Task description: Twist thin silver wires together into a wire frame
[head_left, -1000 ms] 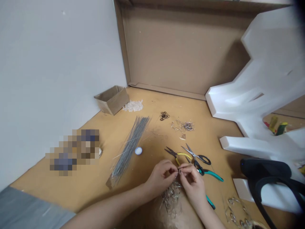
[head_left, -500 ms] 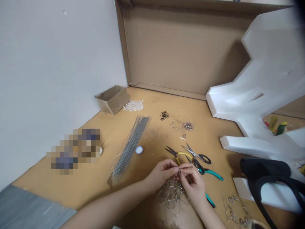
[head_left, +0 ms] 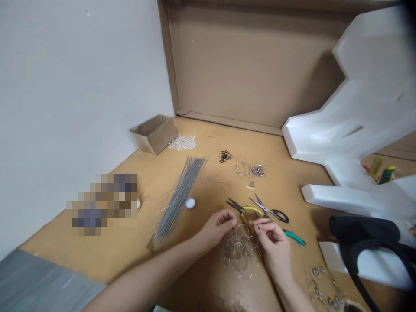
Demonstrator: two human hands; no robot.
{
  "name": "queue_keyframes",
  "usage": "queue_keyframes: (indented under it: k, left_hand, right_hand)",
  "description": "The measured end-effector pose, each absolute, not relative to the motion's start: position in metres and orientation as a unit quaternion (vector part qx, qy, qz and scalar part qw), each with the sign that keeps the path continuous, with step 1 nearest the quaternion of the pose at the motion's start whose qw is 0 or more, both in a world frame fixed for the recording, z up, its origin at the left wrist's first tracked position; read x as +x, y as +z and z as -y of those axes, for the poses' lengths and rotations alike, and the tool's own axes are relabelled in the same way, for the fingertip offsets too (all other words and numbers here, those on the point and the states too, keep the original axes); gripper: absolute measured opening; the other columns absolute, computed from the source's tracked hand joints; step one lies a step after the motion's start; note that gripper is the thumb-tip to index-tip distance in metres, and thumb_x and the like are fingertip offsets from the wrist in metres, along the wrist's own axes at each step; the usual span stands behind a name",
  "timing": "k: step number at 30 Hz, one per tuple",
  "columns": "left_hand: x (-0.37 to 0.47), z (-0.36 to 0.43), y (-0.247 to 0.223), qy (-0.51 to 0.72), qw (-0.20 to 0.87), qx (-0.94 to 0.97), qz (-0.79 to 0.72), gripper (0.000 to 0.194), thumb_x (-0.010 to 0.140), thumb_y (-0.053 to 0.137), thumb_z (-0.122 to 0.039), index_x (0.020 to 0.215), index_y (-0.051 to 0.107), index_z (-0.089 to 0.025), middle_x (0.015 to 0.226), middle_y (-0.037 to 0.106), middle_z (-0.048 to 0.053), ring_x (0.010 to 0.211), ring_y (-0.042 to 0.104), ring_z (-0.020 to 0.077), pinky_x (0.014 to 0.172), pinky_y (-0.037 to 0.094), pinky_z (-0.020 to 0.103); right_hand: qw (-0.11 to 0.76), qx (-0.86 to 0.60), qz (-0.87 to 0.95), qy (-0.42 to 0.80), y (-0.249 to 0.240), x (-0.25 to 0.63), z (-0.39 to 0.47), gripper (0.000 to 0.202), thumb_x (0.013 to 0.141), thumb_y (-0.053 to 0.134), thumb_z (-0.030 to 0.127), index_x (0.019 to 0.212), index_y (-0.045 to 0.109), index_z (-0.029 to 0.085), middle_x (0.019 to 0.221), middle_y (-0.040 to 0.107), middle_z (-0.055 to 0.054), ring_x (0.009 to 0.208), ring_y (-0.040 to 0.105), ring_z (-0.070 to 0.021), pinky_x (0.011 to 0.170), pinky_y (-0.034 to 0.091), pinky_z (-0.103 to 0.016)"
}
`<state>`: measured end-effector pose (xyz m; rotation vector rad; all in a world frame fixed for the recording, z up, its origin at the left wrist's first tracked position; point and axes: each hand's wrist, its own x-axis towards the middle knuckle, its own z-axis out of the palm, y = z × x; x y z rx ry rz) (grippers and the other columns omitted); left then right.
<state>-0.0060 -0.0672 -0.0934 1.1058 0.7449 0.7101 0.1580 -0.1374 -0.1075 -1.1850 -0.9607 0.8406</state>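
My left hand (head_left: 221, 225) has thumb and index finger pinched on what looks like a thin wire end. A short gap to the right, my right hand (head_left: 274, 238) pinches something small and dark at its fingertips, too small to make out. Just below and between both hands lies a loose tangle of thin bent metal wires (head_left: 241, 251). Behind my right hand are yellow-handled pliers (head_left: 242, 209), scissors (head_left: 271, 209) with black handles, and a teal-handled tool (head_left: 295, 237), partly covered by the hand.
A bundle of straight grey wires (head_left: 182, 195) lies left, beside a small white-blue round lid (head_left: 190, 203). Farther back are a cardboard box (head_left: 156, 136), clear beads (head_left: 183, 142), black rings (head_left: 225, 156) and a wire pile (head_left: 258, 170). White foam (head_left: 328, 195) and a black strapped object (head_left: 364, 229) stand right.
My hands, together before, have moved apart: the left slightly left and up, the right to the right. More of the wire tangle shows between them.
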Motion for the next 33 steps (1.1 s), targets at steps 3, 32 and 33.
queue_keyframes:
  k: [3,32,33]
  left_hand:
    - [-0.01,0.06,-0.094,0.353,0.706,0.496,-0.363,0.028,0.074,0.061,-0.039,0.068,0.05,-0.015,0.064,0.055,-0.001,0.065,0.047,0.0108,0.068,0.036,0.023]
    - [-0.022,0.056,-0.073,0.342,0.662,0.582,-0.325,0.027,0.082,0.054,-0.038,0.095,0.06,-0.015,0.096,0.063,0.007,0.092,0.056,0.0181,0.084,0.042,0.03]
    - [-0.023,0.055,-0.073,0.341,0.656,0.586,-0.332,0.027,0.081,0.056,-0.038,0.096,0.06,-0.015,0.098,0.063,0.007,0.094,0.056,0.0188,0.085,0.041,0.031]
  right_hand:
    - [0.682,-0.509,0.351,0.391,-0.111,0.167,0.136,0.009,0.073,0.068,0.02,0.07,0.059,0.021,0.08,0.063,-0.001,0.075,0.063,-0.0162,0.069,0.05,-0.031]
    - [0.624,-0.513,0.315,0.498,-0.106,0.167,0.136,0.014,0.077,0.064,0.032,0.081,0.056,0.021,0.066,0.058,0.002,0.048,0.047,-0.0084,0.047,0.035,-0.02]
    - [0.632,-0.511,0.306,0.496,-0.105,0.166,0.136,0.014,0.077,0.064,0.032,0.08,0.056,0.02,0.064,0.057,0.003,0.048,0.045,-0.0084,0.046,0.035,-0.019]
